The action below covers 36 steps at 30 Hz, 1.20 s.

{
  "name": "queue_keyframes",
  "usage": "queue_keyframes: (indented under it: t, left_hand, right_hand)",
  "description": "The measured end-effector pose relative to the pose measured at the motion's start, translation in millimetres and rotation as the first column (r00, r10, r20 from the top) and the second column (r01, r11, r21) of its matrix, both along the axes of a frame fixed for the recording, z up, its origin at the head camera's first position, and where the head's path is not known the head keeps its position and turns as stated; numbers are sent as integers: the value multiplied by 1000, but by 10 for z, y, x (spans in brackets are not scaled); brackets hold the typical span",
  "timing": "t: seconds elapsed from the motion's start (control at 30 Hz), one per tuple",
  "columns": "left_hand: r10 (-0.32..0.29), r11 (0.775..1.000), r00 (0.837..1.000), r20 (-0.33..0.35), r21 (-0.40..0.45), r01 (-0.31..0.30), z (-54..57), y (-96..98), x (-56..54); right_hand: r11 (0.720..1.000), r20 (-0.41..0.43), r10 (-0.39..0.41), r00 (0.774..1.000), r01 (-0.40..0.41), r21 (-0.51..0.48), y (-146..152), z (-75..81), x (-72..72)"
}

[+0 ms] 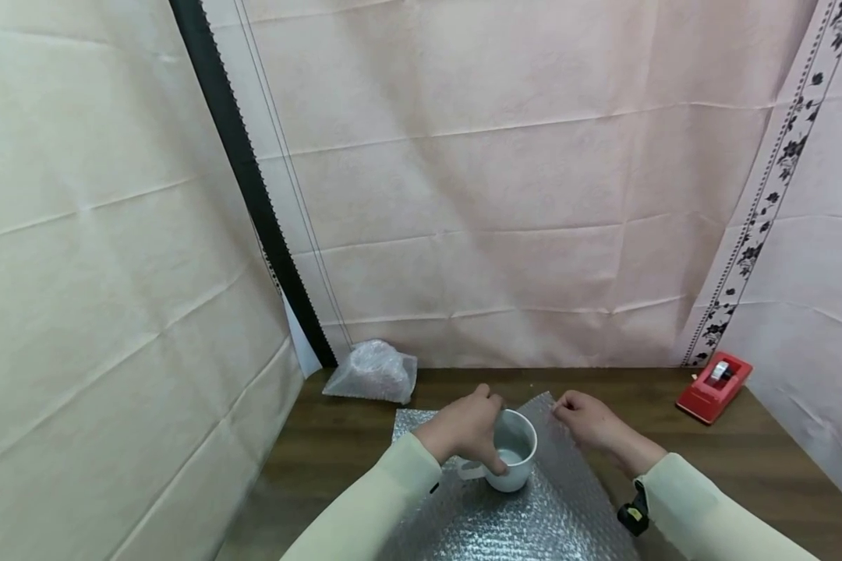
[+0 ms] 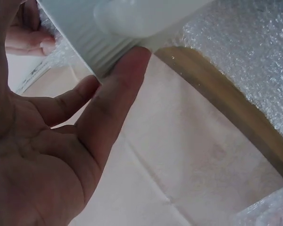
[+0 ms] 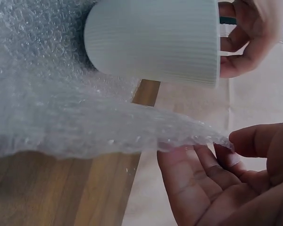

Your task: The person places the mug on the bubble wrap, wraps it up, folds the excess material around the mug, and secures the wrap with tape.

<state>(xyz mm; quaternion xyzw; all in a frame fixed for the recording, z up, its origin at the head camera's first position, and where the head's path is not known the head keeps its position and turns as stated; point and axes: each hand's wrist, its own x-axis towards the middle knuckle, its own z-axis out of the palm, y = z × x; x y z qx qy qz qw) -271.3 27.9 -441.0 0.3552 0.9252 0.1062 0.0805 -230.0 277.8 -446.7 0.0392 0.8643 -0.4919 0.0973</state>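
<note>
White, ribbed ceramic by the look of it, the mug [image 1: 515, 453] sits mouth up at five o'clock from the middle of the head view, over a sheet of bubble wrap [image 1: 557, 522] spread on the wooden counter [image 1: 316, 452]. Its handle points to eight o'clock. From ten o'clock the left hand [image 1: 466, 425] pinches the mug's rim between thumb and fingers; toward two o'clock the right hand [image 1: 589, 421] pinches the sheet's raised edge between thumb and fingertips.

To manage this well, I would keep the mug's base settled on the sheet, draw the lifted edge close against its side without slack, and mind the handle (the part likeliest to catch or leave a gap). Smooth ceramic may slip from so light a rim hold, so steady pressure matters.

No brand, label or lettering can be read on the mug, on the red tape dispenser [image 1: 709, 396] toward two o'clock from it, or on the bubble-wrapped bundle [image 1: 375, 372] at ten. The black wrist device [image 1: 634, 514] is too small to read.
</note>
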Motion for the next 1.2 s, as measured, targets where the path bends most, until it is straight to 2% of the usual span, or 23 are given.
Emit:
queue_keyframes:
  t: [0.17, 0.37, 0.73, 0.83, 0.97, 1.07, 1.2]
  left_hand:
    - [-9, 1000, 1000, 19, -16, 10, 35, -17, 2]
    - [-2, 999, 999, 43, -33, 3, -24, -59, 13]
    - [-1, 1000, 999, 39, -21, 2, -9, -100, -16]
    - [2, 1000, 999, 40, -15, -1, -28, -83, -29]
    - [17, 1000, 998, 69, 8, -17, -66, -90, -26]
    - [37, 999, 994, 105, 23, -40, -58, -106, -8]
    - [65, 997, 991, 121, 33, -69, -41, -120, 3]
  right_hand:
    - [1000, -4, -8, 1000, 8, 5, -2, -33, -7]
    - [1000, -4, -7, 1000, 7, 3, -34, -46, 0]
    - [1000, -16, 5, 1000, -5, 1, -95, 74, 18]
    - [998, -65, 63, 996, -64, -6, -129, 111, 60]
    - [981, -121, 192, 974, -186, 54, -238, 143, 123]
    - [962, -113, 258, 959, -245, 122, -311, 147, 130]
    - [940, -101, 302, 948, -279, 196, -335, 146, 96]
